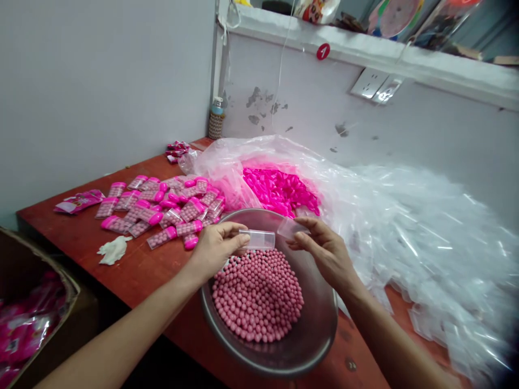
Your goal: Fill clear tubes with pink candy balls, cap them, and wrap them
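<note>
Left hand (214, 246) pinches a clear tube (259, 239) between thumb and fingers, tube lying near level over the back part of the bowl (322, 335). Right hand (326, 251) pinches a second clear tube (288, 228), tilted, just beside the first; blurry, can't tell if they touch. Both tubes look empty. Light fingertip grips at the ends probably leave the tube walls uncovered and don't squash thin plastic.

Bowl sits at the near table edge, between the forearms, likely for easy reach of both hands. Pink beads (259, 302) heap in it, toward its left side; the high, sloped wall presumably stops them rolling off. Holding tubes above it probably means any stray bead drops back in.

Behind the bowl, pink caps (279, 189) lie loose in an opened plastic bag (279, 145), which seems to keep them together. Big pile of clear containers (438, 243) at right, on the right hand's side. Bead-filled, pink-capped containers (190, 209) lie jumbled on the red table (138, 281) at left, apart from the clear ones, perhaps to avoid mixing. White scrap (114, 250) near them. Cardboard box (73, 294) with pink packets below the left table edge.
</note>
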A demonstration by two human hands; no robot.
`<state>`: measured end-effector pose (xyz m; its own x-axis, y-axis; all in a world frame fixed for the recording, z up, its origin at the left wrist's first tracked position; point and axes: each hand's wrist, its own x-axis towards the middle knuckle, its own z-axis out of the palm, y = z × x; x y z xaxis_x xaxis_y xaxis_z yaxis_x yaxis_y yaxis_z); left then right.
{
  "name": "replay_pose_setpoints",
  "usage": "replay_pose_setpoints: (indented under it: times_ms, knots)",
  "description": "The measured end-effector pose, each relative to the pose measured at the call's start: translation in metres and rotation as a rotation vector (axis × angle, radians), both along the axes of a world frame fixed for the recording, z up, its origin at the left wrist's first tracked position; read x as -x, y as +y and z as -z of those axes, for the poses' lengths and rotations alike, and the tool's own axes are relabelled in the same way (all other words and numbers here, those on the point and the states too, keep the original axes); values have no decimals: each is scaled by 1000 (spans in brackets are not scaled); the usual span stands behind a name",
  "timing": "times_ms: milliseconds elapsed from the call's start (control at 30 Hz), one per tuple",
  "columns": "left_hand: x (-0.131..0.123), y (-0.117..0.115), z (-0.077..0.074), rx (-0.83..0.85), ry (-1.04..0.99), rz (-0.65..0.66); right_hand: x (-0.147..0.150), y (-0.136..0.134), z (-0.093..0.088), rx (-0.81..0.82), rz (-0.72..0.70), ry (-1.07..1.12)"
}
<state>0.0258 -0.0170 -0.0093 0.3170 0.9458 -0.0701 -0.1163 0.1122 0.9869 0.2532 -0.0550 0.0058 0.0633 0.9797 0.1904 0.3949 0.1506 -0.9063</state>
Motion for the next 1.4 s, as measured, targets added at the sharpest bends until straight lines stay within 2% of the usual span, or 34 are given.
replay_pose_setpoints:
  times_ms: [67,133,200,333,433,567,633,733,833,933,1033,1133,1267,1400]
  knots:
    - [5,2,-1,-104,113,-32,0,11,4,-31,-34,-219]
    - [8,3,-4,-187,216,-25,4,18,6,-49,-127,-347]
    - [8,4,-6,-212,259,16,12,21,4,-11,-261,-289]
    - [6,2,-9,-250,254,64,27,16,-8,228,-495,-77]
    - [14,2,-13,-247,261,19,18,12,-14,322,-452,-51]
    - [23,10,-18,-198,189,-97,-7,11,-9,352,-337,-89]
    - [15,15,-17,-194,121,-91,-10,11,-6,322,-352,-151]
    - [-12,20,-12,-150,-24,-54,3,9,1,302,-443,-276]
    - [-39,22,-7,-180,-30,55,21,6,13,310,-559,-532]
    - [-46,20,-7,-372,199,214,30,1,30,169,-614,-929]
    - [-34,20,-9,-485,327,212,29,-3,42,26,-689,-1167]
    - [-11,19,-10,-462,314,106,27,-5,47,-70,-754,-1209]
    - [14,12,-9,-434,368,-33,31,-5,50,-327,-822,-1218]
    - [24,6,0,-444,356,-106,40,0,48,-326,-940,-1194]
